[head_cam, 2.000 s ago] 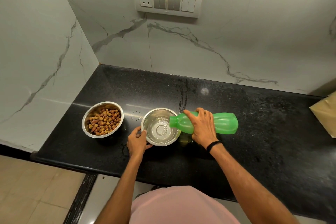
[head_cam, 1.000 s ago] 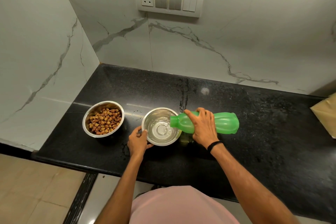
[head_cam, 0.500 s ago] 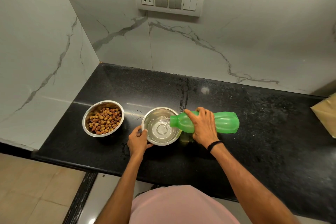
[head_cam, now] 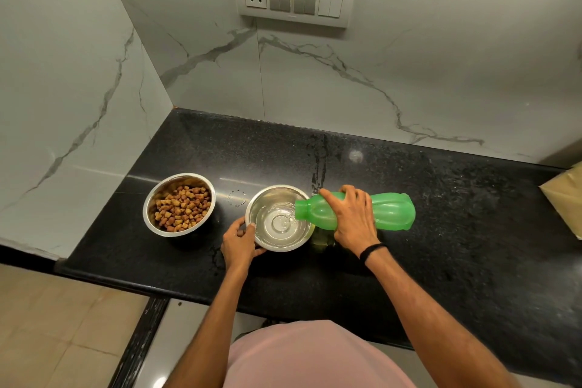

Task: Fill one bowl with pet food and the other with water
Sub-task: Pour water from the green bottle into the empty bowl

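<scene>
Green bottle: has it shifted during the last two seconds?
No. The green bottle stays tipped over the water bowl, mouth at the same spot on its rim.

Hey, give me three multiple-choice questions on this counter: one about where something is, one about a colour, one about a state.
1. Where does the kibble bowl stand?
A. left of the water bowl
B. right of it
C. stacked inside it

2. What colour is the bottle?
A. blue
B. green
C. clear

3. What is the left hand doing?
A. hanging idle
B. holding the water bowl's rim
C. scooping kibble

Answers:
1 A, it sits on the water bowl's left side.
2 B, its plastic is green.
3 B, its fingers curl at the rim while the right hand tips the bottle.
</scene>
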